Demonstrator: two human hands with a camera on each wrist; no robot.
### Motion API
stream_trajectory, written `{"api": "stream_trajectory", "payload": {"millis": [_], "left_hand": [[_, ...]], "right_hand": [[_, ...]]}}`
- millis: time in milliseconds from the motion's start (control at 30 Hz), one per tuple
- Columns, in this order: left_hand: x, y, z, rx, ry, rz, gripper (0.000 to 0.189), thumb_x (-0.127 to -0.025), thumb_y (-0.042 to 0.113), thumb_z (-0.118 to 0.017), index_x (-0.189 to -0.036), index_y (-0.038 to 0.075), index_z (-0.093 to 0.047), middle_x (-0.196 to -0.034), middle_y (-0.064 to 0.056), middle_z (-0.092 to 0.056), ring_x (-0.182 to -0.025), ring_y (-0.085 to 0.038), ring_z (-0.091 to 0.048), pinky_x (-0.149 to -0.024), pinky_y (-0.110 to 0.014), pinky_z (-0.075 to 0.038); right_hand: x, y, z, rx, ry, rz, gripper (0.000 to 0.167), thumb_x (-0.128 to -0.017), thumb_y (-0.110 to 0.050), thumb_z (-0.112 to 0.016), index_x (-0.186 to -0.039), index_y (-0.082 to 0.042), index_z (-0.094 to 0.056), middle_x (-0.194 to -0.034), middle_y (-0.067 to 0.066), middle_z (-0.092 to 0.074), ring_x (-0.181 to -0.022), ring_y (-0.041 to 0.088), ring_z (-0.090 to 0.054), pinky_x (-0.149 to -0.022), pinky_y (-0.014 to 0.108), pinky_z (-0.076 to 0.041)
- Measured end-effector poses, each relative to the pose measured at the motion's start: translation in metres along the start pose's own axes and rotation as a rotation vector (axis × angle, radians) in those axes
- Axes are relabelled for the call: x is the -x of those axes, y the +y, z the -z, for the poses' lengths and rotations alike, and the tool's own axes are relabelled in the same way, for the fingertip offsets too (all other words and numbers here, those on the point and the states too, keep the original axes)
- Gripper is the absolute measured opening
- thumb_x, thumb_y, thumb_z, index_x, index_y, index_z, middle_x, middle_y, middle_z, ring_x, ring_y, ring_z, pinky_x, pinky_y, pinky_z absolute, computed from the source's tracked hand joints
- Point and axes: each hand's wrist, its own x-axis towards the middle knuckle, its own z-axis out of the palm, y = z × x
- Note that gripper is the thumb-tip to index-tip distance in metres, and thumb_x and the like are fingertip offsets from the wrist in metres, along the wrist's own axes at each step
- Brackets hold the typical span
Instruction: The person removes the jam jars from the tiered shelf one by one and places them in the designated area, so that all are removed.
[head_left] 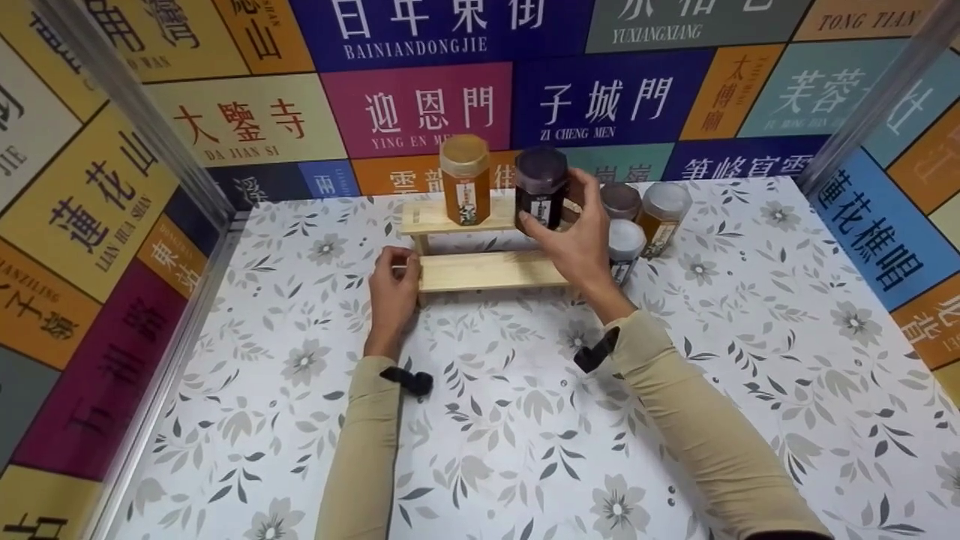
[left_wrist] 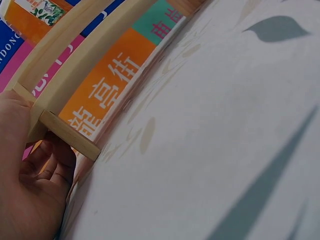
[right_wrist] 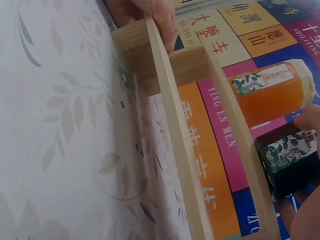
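A person's right hand [head_left: 581, 236] is gripping a dark jar [head_left: 541, 187], with the thumb pressing across its near side and the fingers curling round its right side. The jar is standing upright in the grasp, over the right part of the upper board [head_left: 424, 219] of a small wooden shelf [head_left: 487, 271]; whether its base is touching the wood, I cannot tell. Its lid is facing up, and its printed label is showing in the right wrist view.

The left hand [head_left: 394, 281] is pinching the left end of the shelf's lower board, its fingers bending round the wood beside the end support. The dark jar is sitting farther back than this hand and well to its right.

An amber jar [head_left: 466, 184] is standing on the upper board, just left of the dark jar and apart from both hands. To the right of the right hand, three more jars are gathering close on the table [head_left: 465, 450]: a brown-lidded jar [head_left: 621, 199] at the back, a second amber jar [head_left: 661, 221] beside it, and a white-lidded jar [head_left: 625, 241] in front, nearest the right wrist. A flowered cover [head_left: 750, 450] is spreading over the table, and colourful signs [head_left: 427, 105] are lining the wall behind.
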Motion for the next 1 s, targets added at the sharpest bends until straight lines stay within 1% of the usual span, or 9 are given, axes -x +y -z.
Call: {"api": "stream_trajectory", "payload": {"millis": [67, 200, 333, 433, 500, 567, 700, 833, 1000], "left_hand": [[0.000, 0.000, 0.000, -0.001, -0.003, 0.002, 0.016, -0.109, 0.023, -0.062, -0.118, 0.009, -0.066, -0.115, -0.010, -0.069, -0.100, -0.023, -0.068, -0.089, -0.036, -0.056], [0.000, 0.001, 0.000, 0.001, -0.004, 0.002, 0.016, -0.109, 0.022, -0.062, -0.117, 0.009, -0.066, -0.114, -0.011, -0.069, -0.099, -0.023, -0.069, -0.089, -0.037, -0.056], [-0.001, 0.000, -0.001, 0.007, 0.002, 0.004, 0.015, -0.108, 0.022, -0.063, -0.116, 0.010, -0.066, -0.114, -0.010, -0.069, -0.098, -0.023, -0.069, -0.090, -0.037, -0.057], [0.000, 0.000, -0.001, 0.011, 0.004, 0.003, 0.015, -0.109, 0.023, -0.063, -0.116, 0.010, -0.066, -0.114, -0.010, -0.069, -0.099, -0.023, -0.068, -0.090, -0.036, -0.056], [0.000, 0.000, 0.000, 0.011, 0.004, 0.001, 0.015, -0.109, 0.023, -0.062, -0.117, 0.010, -0.066, -0.114, -0.010, -0.069, -0.100, -0.023, -0.068, -0.090, -0.036, -0.056], [0.000, -0.001, 0.000, 0.011, 0.006, -0.003, 0.016, -0.110, 0.024, -0.062, -0.117, 0.010, -0.066, -0.115, -0.010, -0.069, -0.101, -0.023, -0.068, -0.090, -0.036, -0.056], [0.000, -0.001, 0.000, 0.001, 0.008, 0.000, 0.017, -0.110, 0.025, -0.062, -0.118, 0.011, -0.066, -0.115, -0.010, -0.069, -0.101, -0.023, -0.068, -0.090, -0.037, -0.056], [0.000, 0.000, -0.001, 0.000, 0.001, 0.001, 0.016, -0.110, 0.023, -0.062, -0.118, 0.010, -0.066, -0.114, -0.009, -0.069, -0.100, -0.022, -0.067, -0.090, -0.037, -0.056], [0.000, 0.001, 0.000, -0.005, -0.002, 0.004, 0.015, -0.110, 0.023, -0.061, -0.117, 0.011, -0.065, -0.113, -0.008, -0.068, -0.099, -0.021, -0.067, -0.089, -0.036, -0.055]], "right_hand": [[0.002, -0.003, 0.005, -0.011, -0.004, 0.011, 0.086, -0.080, -0.021, -0.098, -0.151, -0.012, -0.050, -0.142, 0.009, -0.062, -0.128, 0.020, -0.063, -0.106, 0.039, -0.060], [0.006, -0.011, 0.016, -0.020, 0.022, 0.040, 0.084, -0.080, -0.016, -0.096, -0.151, -0.010, -0.051, -0.140, 0.010, -0.064, -0.127, 0.020, -0.063, -0.105, 0.043, -0.059], [0.009, -0.024, 0.031, -0.016, 0.074, 0.102, 0.080, -0.081, -0.010, -0.095, -0.149, -0.005, -0.053, -0.137, 0.013, -0.066, -0.122, 0.024, -0.066, -0.104, 0.046, -0.059], [0.011, -0.034, 0.045, -0.025, 0.112, 0.127, 0.077, -0.081, -0.008, -0.093, -0.147, -0.004, -0.054, -0.133, 0.013, -0.067, -0.116, 0.026, -0.067, -0.099, 0.044, -0.058], [0.011, -0.034, 0.056, -0.048, 0.133, 0.116, 0.075, -0.081, -0.008, -0.093, -0.146, -0.006, -0.055, -0.133, 0.011, -0.067, -0.116, 0.026, -0.067, -0.098, 0.041, -0.059], [0.009, -0.028, 0.069, -0.076, 0.150, 0.086, 0.076, -0.082, -0.008, -0.093, -0.147, -0.011, -0.054, -0.135, 0.009, -0.066, -0.119, 0.026, -0.067, -0.099, 0.037, -0.059], [0.005, -0.010, 0.097, -0.051, 0.203, 0.028, 0.078, -0.083, -0.015, -0.094, -0.149, -0.018, -0.053, -0.140, 0.004, -0.063, -0.126, 0.021, -0.064, -0.102, 0.034, -0.057], [0.007, 0.000, 0.121, -0.013, 0.260, 0.002, 0.078, -0.083, -0.017, -0.094, -0.150, -0.018, -0.053, -0.140, 0.003, -0.062, -0.126, 0.020, -0.063, -0.101, 0.032, -0.057], [0.014, 0.001, 0.142, -0.006, 0.284, -0.022, 0.076, -0.083, -0.015, -0.092, -0.149, -0.016, -0.054, -0.137, 0.003, -0.062, -0.124, 0.021, -0.063, -0.099, 0.031, -0.056]]}}
